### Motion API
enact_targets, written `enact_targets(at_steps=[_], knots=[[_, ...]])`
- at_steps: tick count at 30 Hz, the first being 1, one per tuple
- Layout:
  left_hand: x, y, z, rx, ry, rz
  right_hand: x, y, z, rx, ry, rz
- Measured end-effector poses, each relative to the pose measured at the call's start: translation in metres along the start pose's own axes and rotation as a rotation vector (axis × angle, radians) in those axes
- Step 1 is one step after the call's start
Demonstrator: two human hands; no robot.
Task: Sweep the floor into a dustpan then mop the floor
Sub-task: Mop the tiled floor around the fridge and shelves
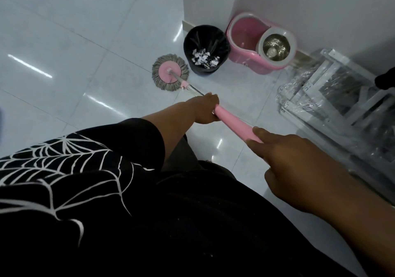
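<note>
A spin mop with a pink disc and grey strands has its head (170, 72) flat on the white tiled floor (64, 52), just left of a black bin. Its metal shaft runs back to a pink handle (233, 123). My left hand (206, 109) is closed around the handle's front end. My right hand (299, 165) grips the handle's rear end, close to the camera. No broom or dustpan is in view.
A black-lined bin (206, 49) holding torn paper scraps stands by the wall corner. Beside it is a pink spin-mop bucket (260, 43) with a steel wringer basket. Plastic-wrapped white frames (337, 97) lie at the right. My dark spiderweb-print clothing fills the foreground.
</note>
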State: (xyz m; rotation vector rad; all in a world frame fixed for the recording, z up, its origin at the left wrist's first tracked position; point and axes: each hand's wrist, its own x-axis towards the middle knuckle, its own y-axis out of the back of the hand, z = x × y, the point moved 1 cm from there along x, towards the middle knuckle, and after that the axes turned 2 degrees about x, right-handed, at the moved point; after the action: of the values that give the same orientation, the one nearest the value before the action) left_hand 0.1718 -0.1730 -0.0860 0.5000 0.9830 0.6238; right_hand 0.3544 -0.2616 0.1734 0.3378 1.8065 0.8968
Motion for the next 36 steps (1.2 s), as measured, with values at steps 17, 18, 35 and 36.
enact_targets(at_steps=[17,18,35,36], knots=[[0.058,0.169,-0.178,0.012,0.029,0.057,0.200,0.126,-0.076,0.044,0.034,0.042],[0.062,0.179,-0.187,0.018,0.025,0.054,0.212,0.133,-0.080,0.047,0.035,0.053],[0.058,0.186,-0.213,0.156,0.083,-0.001,0.233,0.104,-0.107,0.137,0.040,0.173],[0.053,0.178,-0.205,0.160,0.073,-0.005,0.221,0.098,-0.108,0.141,0.036,0.166]])
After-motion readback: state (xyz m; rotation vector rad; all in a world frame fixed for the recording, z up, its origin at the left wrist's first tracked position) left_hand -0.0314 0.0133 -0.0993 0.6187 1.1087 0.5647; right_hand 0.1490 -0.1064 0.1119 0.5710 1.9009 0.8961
